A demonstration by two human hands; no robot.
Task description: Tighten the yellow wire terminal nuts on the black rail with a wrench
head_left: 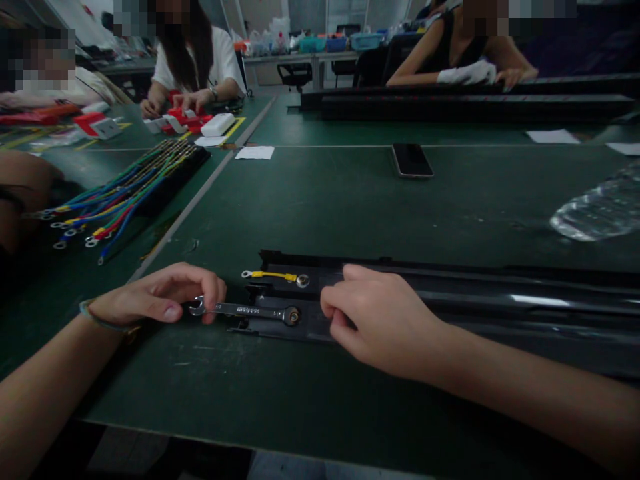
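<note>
My left hand grips a combination wrench by its open end, thumb and fingers closed around it. The wrench's ring end sits around a small fastener on a long black channel-shaped profile. Just behind it, a short yellow wire with ring terminals lies along the profile. One of its terminals is at a round metal fastener; the other sticks out past the profile's end. My right hand is closed over the profile, right of the wrench. Whatever its curled fingers hold, if anything, is hidden.
On the left lies a bundle of coloured wires with ring terminals. A phone, a paper slip and a clear plastic bottle rest on the green table. People work across the table, beside red-and-white parts and long black profiles.
</note>
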